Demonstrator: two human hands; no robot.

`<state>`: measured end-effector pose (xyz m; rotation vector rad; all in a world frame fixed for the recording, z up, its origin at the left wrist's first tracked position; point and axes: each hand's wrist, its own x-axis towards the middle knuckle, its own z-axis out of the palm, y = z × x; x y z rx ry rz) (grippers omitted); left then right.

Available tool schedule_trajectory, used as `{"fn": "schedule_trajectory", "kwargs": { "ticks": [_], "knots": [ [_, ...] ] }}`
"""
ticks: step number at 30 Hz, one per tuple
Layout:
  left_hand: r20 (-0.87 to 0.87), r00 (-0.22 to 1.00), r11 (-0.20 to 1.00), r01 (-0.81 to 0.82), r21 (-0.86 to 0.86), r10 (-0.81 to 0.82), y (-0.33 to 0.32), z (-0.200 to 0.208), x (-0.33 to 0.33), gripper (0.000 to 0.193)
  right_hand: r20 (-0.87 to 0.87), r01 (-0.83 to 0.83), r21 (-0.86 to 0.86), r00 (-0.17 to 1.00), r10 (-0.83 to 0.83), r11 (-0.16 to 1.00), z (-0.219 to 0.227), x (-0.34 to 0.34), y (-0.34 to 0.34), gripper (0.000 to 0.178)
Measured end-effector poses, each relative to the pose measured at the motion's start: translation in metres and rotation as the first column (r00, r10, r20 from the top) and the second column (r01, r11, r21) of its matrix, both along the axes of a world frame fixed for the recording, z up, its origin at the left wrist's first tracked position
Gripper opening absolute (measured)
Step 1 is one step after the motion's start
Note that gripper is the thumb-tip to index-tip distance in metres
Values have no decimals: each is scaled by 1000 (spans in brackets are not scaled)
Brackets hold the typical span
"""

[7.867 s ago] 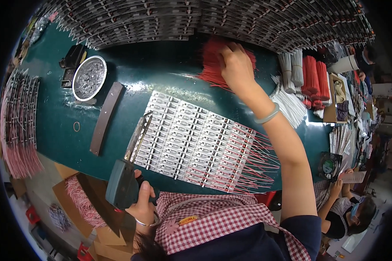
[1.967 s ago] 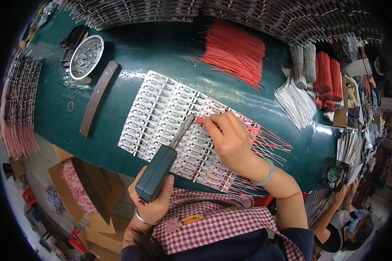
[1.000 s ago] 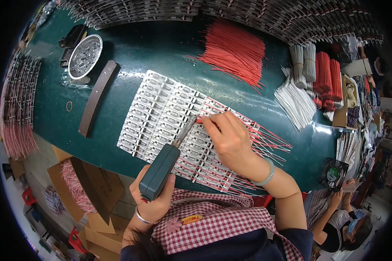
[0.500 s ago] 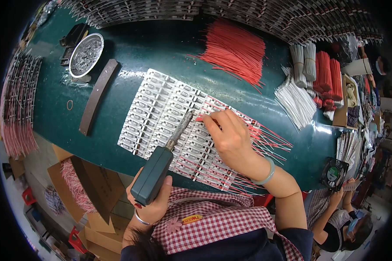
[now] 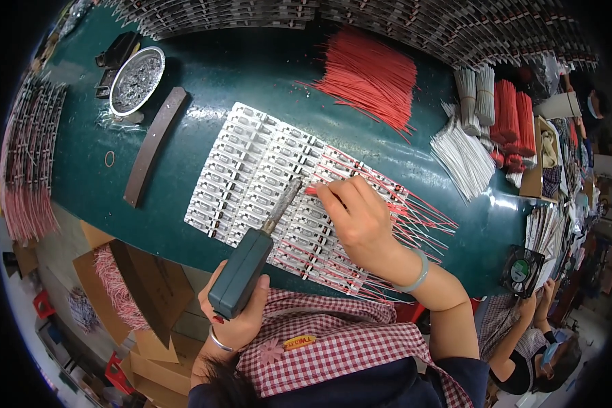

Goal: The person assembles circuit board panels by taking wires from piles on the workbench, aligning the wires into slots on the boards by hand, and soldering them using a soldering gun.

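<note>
My left hand [image 5: 241, 325] is wrapped round the dark green handle of a soldering iron [image 5: 239, 275]. Its crusted metal tip points up and right, just above a panel of white boards [image 5: 255, 160] lying on the table. My right hand [image 5: 366, 221], fingers pinched, holds the end of a red wire [image 5: 311, 191] beside the iron's tip. Whether tip and wire touch is too small to tell. Several red and white wires [image 5: 418, 211] fan out from the panel's right side, passing partly behind my right hand.
A pile of red wires [image 5: 370, 78] lies beyond the panel, with white wires [image 5: 464, 163] to its right. Far left are a bowl of metal scraps [image 5: 137, 81] and a curved brown bar [image 5: 155, 148]. Stacked boards line the back. Another person [image 5: 530, 353] sits at the lower right.
The view has shifted slightly, so the table things sit a little higher. Relative to the panel, the iron's tip and my right fingers have come slightly nearer to me.
</note>
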<state>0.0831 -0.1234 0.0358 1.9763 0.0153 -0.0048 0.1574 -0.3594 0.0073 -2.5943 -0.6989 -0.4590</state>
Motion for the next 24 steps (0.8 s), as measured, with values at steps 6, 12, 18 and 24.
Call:
{"fn": "schedule_trajectory", "kwargs": {
  "ticks": [6,12,18,24],
  "knots": [
    [-67,997,1000,23,-16,-24,-2,4,3,22,-2,-3,-7,1000,3,1000,-1,1,0,31],
    [-71,997,998,40,-50,-44,-1,-1,1,20,-3,-8,-16,1000,8,1000,0,1,1,31],
    [-90,994,998,56,-30,-58,-1,7,3,19,-9,-7,-27,1000,6,1000,0,1,2,31],
    [-151,988,996,-35,-78,23,4,3,-7,22,5,-5,-31,1000,5,1000,-2,0,2,31]
  ]
}}
